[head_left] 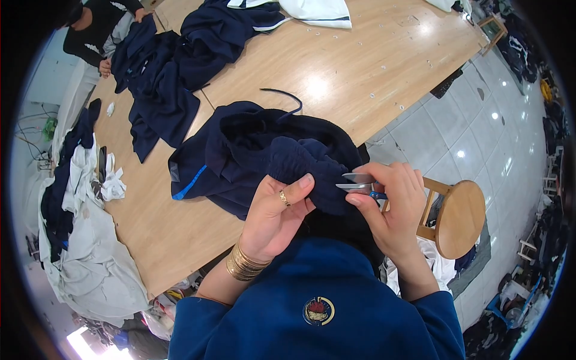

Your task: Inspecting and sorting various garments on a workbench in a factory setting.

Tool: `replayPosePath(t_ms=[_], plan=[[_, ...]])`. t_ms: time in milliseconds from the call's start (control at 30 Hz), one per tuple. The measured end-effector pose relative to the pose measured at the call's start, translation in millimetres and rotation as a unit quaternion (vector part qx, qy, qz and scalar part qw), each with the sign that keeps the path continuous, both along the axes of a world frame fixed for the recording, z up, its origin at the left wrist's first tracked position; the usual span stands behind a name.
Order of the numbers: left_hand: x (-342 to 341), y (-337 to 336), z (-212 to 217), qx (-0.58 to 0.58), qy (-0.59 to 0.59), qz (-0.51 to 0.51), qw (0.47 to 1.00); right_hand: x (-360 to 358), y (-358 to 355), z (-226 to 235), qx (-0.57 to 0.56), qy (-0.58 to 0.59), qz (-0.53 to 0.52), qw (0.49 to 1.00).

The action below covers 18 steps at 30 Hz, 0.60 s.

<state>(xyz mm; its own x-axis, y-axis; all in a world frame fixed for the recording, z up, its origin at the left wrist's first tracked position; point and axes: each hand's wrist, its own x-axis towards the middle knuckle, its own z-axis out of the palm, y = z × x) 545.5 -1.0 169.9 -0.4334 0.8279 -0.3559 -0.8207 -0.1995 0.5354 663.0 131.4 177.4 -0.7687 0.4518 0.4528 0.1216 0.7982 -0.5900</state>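
A navy garment (240, 144) with gathered, elastic-looking fabric lies bunched at the table's near edge, a dark drawstring (287, 93) curling from its top. Blue trim (191, 183) shows along its left edge. My left hand (279, 207), with a ring and gold bangles, pinches the gathered cloth between thumb and fingers. Thread snips (358, 183) with short metal blades and a blue part sit in my right hand (396, 198). Their blades are parted and point left toward the cloth. Whether any thread lies between them is too small to tell.
More navy garments (159, 78) lie heaped at the table's far left, by another person's hand (105, 67). A white garment (318, 11) is at the far edge. White cloth (90, 258) drapes along the left. On the right, a wooden stool (461, 219) stands on the tiled floor (468, 126).
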Motion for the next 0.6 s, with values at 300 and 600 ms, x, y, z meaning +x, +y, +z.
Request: replayPosePath(t_ms=[300, 600], plan=[[0.9, 0.1, 0.1, 0.004, -0.056, -0.017, 0.998, -3.8, -1.1, -5.9, 0.043, -0.004, -0.007, 0.999], [1.8, 1.6, -3.5, 0.010, -0.070, -0.023, 0.997, -4.7, 0.3, -5.0, 0.064, -0.009, -0.007, 0.998]])
